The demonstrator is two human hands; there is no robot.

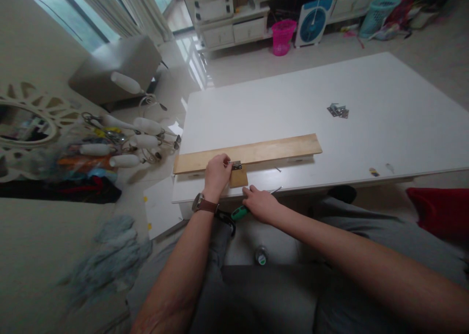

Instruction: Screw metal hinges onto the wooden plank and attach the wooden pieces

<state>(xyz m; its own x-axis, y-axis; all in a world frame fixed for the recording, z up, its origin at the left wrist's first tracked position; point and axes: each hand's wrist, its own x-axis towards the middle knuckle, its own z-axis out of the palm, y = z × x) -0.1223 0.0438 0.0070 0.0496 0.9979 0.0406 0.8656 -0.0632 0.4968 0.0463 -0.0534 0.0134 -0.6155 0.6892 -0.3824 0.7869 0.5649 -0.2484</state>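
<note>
Currently, in the head view, the grip of the left hand (217, 175) pinches a metal hinge (237, 166) beside a long board (271, 151) and small block (239, 179) on the white surface (256, 109); the right hand (262, 205) clasps a green screwdriver (240, 212).

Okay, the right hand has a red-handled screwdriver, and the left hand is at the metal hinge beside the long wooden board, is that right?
Not quite: the head view shows that the screwdriver is green-handled, not red-handled. The rest stands: the right hand has it, and the left hand is at the metal hinge beside the long wooden board.
</note>
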